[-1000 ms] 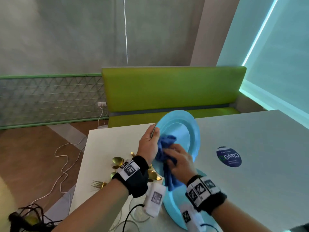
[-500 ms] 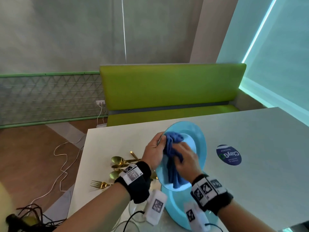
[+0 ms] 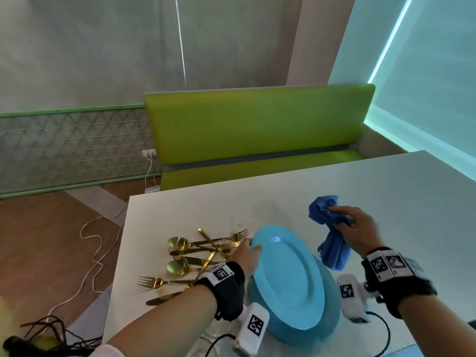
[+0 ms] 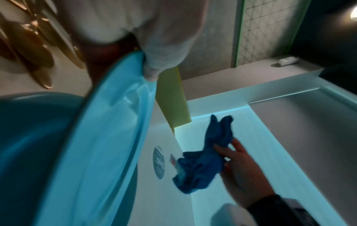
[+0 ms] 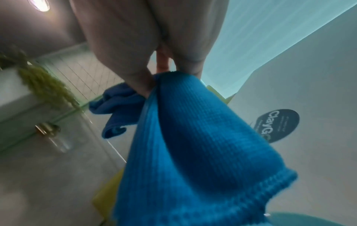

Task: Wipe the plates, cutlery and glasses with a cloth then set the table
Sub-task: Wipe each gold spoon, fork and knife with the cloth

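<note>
A light blue plate (image 3: pixel 288 279) is held tilted above a second blue plate (image 3: pixel 332 315) lying on the white table (image 3: pixel 386 191). My left hand (image 3: pixel 248 255) grips the upper plate's left rim; in the left wrist view the thumb lies over the plate (image 4: pixel 92 145) edge. My right hand (image 3: pixel 353 228) is off to the right, above the table, holding a crumpled blue cloth (image 3: pixel 329 233). The cloth (image 5: pixel 183 145) fills the right wrist view, pinched in the fingers. Gold forks, spoons and knives (image 3: pixel 195 256) lie in a loose pile left of the plates.
A round dark sticker (image 5: pixel 276 125) is on the table beyond the cloth. A green bench (image 3: pixel 252 135) runs along the table's far side. Cables (image 3: pixel 92 243) trail on the floor at left. A clear glass (image 5: pixel 58 140) shows blurred in the right wrist view.
My right hand has pulled the cloth off the plate and moved right. My left hand has tipped the plate from upright down toward the plate below. The cutlery pile is now uncovered.
</note>
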A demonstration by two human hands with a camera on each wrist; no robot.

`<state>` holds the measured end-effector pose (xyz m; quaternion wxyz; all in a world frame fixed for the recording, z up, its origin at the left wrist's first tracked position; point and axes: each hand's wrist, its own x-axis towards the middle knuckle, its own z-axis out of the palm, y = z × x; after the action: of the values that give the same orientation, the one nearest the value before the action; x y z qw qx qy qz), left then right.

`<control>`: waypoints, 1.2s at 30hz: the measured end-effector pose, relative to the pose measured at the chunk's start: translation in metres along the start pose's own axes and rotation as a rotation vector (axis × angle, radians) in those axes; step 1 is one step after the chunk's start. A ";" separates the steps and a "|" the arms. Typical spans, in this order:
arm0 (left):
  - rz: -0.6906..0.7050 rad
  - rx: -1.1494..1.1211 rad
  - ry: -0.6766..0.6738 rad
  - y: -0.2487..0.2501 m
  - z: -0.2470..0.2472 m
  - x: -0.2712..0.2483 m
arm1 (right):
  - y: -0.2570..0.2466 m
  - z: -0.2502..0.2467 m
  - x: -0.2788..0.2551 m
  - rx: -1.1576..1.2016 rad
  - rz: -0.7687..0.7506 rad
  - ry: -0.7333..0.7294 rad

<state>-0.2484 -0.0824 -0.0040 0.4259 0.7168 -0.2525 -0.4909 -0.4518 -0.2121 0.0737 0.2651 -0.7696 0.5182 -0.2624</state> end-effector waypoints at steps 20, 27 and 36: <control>-0.163 0.940 -0.188 0.012 -0.018 0.023 | -0.024 0.033 0.000 0.207 0.002 -0.179; -0.098 1.154 0.047 0.035 -0.086 0.067 | -0.029 0.040 0.018 0.414 0.085 -0.143; 0.055 1.384 -0.060 0.005 -0.090 0.092 | -0.013 0.049 0.031 0.385 0.147 -0.209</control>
<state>-0.1295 -0.1242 -0.0314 -0.1241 0.8032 -0.5372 -0.2257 -0.3996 -0.2301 0.0516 0.4777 -0.6880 0.4829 -0.2555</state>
